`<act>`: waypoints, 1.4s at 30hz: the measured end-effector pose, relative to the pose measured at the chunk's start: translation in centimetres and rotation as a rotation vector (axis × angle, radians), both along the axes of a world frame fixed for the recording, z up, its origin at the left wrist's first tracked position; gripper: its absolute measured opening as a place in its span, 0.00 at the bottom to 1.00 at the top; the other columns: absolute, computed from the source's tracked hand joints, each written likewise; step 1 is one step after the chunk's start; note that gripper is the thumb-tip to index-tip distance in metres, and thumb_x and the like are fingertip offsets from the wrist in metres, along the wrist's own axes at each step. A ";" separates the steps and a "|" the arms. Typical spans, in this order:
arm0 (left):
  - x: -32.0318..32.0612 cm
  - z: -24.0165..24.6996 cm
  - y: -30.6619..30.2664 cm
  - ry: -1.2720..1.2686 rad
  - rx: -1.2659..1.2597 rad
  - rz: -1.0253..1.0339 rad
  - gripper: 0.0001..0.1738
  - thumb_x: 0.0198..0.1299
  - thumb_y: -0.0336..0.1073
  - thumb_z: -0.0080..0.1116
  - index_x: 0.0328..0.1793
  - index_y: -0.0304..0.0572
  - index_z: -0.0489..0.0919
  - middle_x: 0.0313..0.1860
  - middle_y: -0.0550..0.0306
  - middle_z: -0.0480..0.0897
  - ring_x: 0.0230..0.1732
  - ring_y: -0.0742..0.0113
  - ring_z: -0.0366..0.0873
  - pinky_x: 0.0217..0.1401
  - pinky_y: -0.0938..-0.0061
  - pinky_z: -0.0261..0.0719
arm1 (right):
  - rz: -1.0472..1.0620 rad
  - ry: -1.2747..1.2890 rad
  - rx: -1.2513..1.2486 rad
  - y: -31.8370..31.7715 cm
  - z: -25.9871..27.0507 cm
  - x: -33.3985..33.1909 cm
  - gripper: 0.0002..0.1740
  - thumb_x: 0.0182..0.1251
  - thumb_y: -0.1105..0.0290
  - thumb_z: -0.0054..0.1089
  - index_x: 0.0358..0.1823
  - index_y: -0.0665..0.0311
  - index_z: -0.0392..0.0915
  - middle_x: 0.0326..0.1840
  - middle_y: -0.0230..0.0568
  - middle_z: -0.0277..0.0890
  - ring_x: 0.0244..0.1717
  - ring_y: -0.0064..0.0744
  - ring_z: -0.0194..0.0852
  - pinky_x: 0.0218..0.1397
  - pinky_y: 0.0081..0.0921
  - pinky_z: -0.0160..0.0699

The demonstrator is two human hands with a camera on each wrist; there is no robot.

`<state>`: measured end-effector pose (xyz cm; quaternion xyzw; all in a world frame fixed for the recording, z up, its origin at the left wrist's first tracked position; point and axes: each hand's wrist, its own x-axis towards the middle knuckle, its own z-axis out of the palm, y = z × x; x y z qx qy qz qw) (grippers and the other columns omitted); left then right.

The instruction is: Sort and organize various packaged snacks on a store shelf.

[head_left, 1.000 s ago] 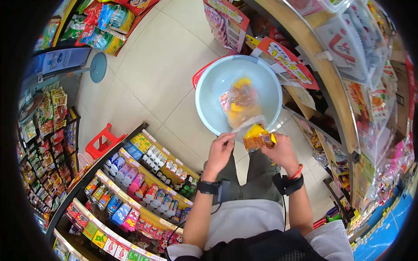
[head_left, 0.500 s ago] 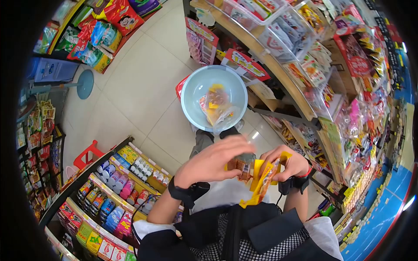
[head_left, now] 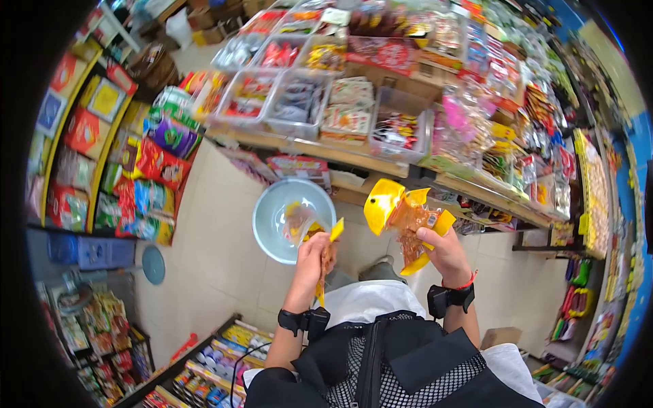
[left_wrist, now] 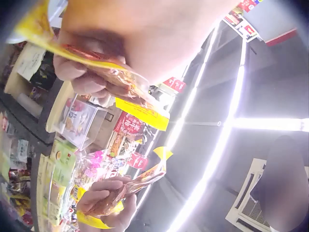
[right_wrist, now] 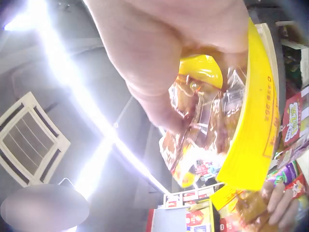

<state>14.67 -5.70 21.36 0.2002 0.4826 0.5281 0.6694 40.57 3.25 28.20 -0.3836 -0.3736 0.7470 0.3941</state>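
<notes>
In the head view the right hand (head_left: 445, 255) pinches several yellow-edged clear packets of brown food (head_left: 411, 223), fanned out above the hand. The left hand (head_left: 311, 266) grips another yellow-edged packet (head_left: 328, 257), held upright nearer the body. In the left wrist view, fingers (left_wrist: 84, 79) curl round that packet (left_wrist: 120, 82), and the right hand (left_wrist: 108, 200) shows beyond. The right wrist view has the thumb across the shiny packets (right_wrist: 207, 111). A light blue basin (head_left: 264, 234) stands on the floor beyond the left hand, with yellow and brown packets (head_left: 297, 217) inside.
A wooden shelf (head_left: 320, 148) ahead carries clear bins (head_left: 294, 102) of packaged snacks. Bagged goods (head_left: 160, 163) fill racks at the left. Bottles and boxes stand on a low shelf at lower left (head_left: 218, 360). Tiled floor (head_left: 224, 272) surrounds the basin.
The hands have moved apart, each now with packets, where half a second ago they were close together over them. The head view has swung up and right, bringing the shelf ahead into view.
</notes>
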 end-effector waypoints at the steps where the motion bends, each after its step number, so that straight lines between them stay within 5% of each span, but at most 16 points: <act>1: 1.1 0.3 0.8 0.028 -0.016 -0.026 0.15 0.75 0.36 0.46 0.57 0.34 0.77 0.28 0.67 0.73 0.21 0.83 0.64 0.21 0.85 0.59 | -0.024 0.006 -0.044 0.0 0.0 1.7 0.25 0.69 0.71 0.62 0.65 0.68 0.69 0.51 0.40 0.81 0.48 0.33 0.83 0.55 0.35 0.82; 3: 2.8 -1.4 1.6 0.164 -0.048 -0.116 0.20 0.74 0.38 0.47 0.65 0.32 0.74 0.31 0.68 0.74 0.31 0.79 0.73 0.33 0.84 0.72 | -0.057 0.057 -0.100 -0.1 -0.5 5.4 0.24 0.70 0.71 0.62 0.65 0.68 0.69 0.52 0.40 0.81 0.49 0.32 0.83 0.54 0.34 0.82; 6: 8.2 0.5 3.0 0.204 -0.072 -0.162 0.23 0.72 0.39 0.47 0.68 0.36 0.73 0.38 0.64 0.77 0.37 0.78 0.74 0.40 0.83 0.72 | -0.107 0.017 -0.095 -0.4 -2.4 10.8 0.25 0.70 0.68 0.62 0.66 0.66 0.69 0.55 0.42 0.80 0.51 0.35 0.83 0.54 0.36 0.83; 7: 9.7 1.5 3.5 0.131 -0.026 -0.202 0.25 0.69 0.36 0.56 0.70 0.35 0.71 0.49 0.62 0.80 0.49 0.76 0.77 0.53 0.79 0.76 | -0.126 -0.022 -0.078 -0.6 -2.9 12.5 0.26 0.70 0.66 0.62 0.66 0.66 0.69 0.56 0.42 0.79 0.52 0.37 0.83 0.55 0.38 0.83; 10: 14.5 1.7 5.4 0.081 0.138 -0.284 0.24 0.67 0.31 0.61 0.67 0.33 0.74 0.56 0.57 0.82 0.56 0.71 0.79 0.63 0.72 0.76 | -0.315 -0.015 -0.105 -2.3 -3.4 16.6 0.25 0.71 0.67 0.61 0.66 0.66 0.69 0.55 0.42 0.80 0.52 0.36 0.83 0.54 0.36 0.83; 16: 23.2 4.1 9.6 0.009 0.129 -0.442 0.20 0.65 0.31 0.65 0.62 0.33 0.79 0.54 0.58 0.84 0.53 0.72 0.81 0.59 0.72 0.80 | -0.606 -0.050 -0.005 -4.5 -2.7 22.7 0.23 0.72 0.68 0.60 0.65 0.67 0.69 0.55 0.43 0.81 0.51 0.37 0.84 0.55 0.36 0.83; 20: 28.1 5.3 12.0 0.030 0.184 -0.594 0.20 0.65 0.30 0.65 0.62 0.32 0.79 0.55 0.57 0.84 0.55 0.71 0.81 0.62 0.71 0.78 | -0.572 -0.302 0.045 -4.7 -2.5 27.4 0.21 0.70 0.73 0.62 0.62 0.69 0.71 0.52 0.43 0.81 0.48 0.32 0.84 0.52 0.31 0.84; 21: 29.0 5.6 12.6 0.047 0.203 -0.633 0.20 0.65 0.29 0.65 0.62 0.32 0.79 0.54 0.57 0.85 0.55 0.71 0.81 0.62 0.71 0.78 | -0.524 -0.341 0.064 -4.3 -1.7 28.2 0.18 0.68 0.74 0.64 0.56 0.70 0.73 0.42 0.39 0.84 0.40 0.26 0.84 0.44 0.26 0.84; 24: 30.8 6.7 15.4 0.184 0.313 -0.825 0.20 0.62 0.30 0.66 0.60 0.33 0.80 0.55 0.58 0.83 0.55 0.70 0.79 0.63 0.72 0.75 | -0.175 -0.553 0.025 -2.6 -0.6 32.1 0.18 0.66 0.73 0.67 0.54 0.70 0.74 0.36 0.37 0.84 0.35 0.22 0.83 0.38 0.23 0.82; 26: 32.5 8.1 18.0 0.561 0.826 -0.914 0.22 0.56 0.32 0.68 0.57 0.33 0.81 0.59 0.51 0.78 0.61 0.60 0.76 0.67 0.68 0.71 | -0.073 -0.508 -0.044 -0.8 1.6 32.6 0.18 0.64 0.69 0.68 0.51 0.69 0.75 0.32 0.36 0.83 0.30 0.19 0.80 0.33 0.21 0.79; 28: 34.7 7.9 19.2 0.496 0.784 -1.003 0.18 0.55 0.36 0.68 0.50 0.33 0.83 0.59 0.48 0.76 0.62 0.52 0.75 0.67 0.64 0.71 | 0.020 -0.499 0.067 1.6 1.0 33.9 0.18 0.64 0.68 0.69 0.51 0.69 0.76 0.31 0.35 0.83 0.28 0.18 0.79 0.32 0.21 0.79; 30: 36.2 8.3 20.8 0.507 0.665 -1.192 0.18 0.54 0.36 0.69 0.49 0.33 0.84 0.57 0.49 0.79 0.58 0.54 0.79 0.64 0.64 0.74 | -0.066 -0.508 0.100 3.9 1.3 34.7 0.19 0.64 0.67 0.69 0.51 0.69 0.76 0.40 0.38 0.83 0.35 0.19 0.80 0.39 0.21 0.80; 33: 39.2 8.6 23.6 0.458 0.736 -1.104 0.18 0.54 0.35 0.70 0.50 0.35 0.85 0.55 0.50 0.81 0.52 0.56 0.82 0.58 0.66 0.78 | -0.205 -0.485 0.120 6.8 1.5 37.1 0.22 0.66 0.70 0.65 0.58 0.70 0.72 0.52 0.42 0.82 0.48 0.24 0.82 0.51 0.24 0.80; 38: 42.3 8.5 27.8 0.439 0.604 -1.040 0.16 0.58 0.36 0.71 0.50 0.36 0.86 0.48 0.53 0.84 0.49 0.67 0.82 0.50 0.71 0.81 | -0.517 -0.208 0.026 9.0 1.7 41.8 0.24 0.69 0.79 0.51 0.67 0.70 0.64 0.55 0.46 0.81 0.54 0.31 0.82 0.59 0.29 0.80; 39: 42.6 5.7 28.6 0.369 0.363 -1.094 0.17 0.60 0.35 0.70 0.53 0.35 0.84 0.49 0.56 0.84 0.48 0.73 0.80 0.52 0.73 0.80 | -0.572 -0.154 0.015 9.1 1.3 42.7 0.24 0.69 0.79 0.51 0.67 0.70 0.64 0.55 0.46 0.81 0.55 0.31 0.82 0.60 0.29 0.80; 42: 45.5 4.9 30.4 0.025 0.282 -0.951 0.21 0.61 0.30 0.69 0.59 0.33 0.80 0.52 0.58 0.84 0.52 0.73 0.80 0.61 0.73 0.77 | -0.694 -0.066 0.049 9.5 0.3 44.8 0.28 0.69 0.81 0.48 0.71 0.69 0.59 0.63 0.51 0.75 0.61 0.40 0.79 0.67 0.36 0.76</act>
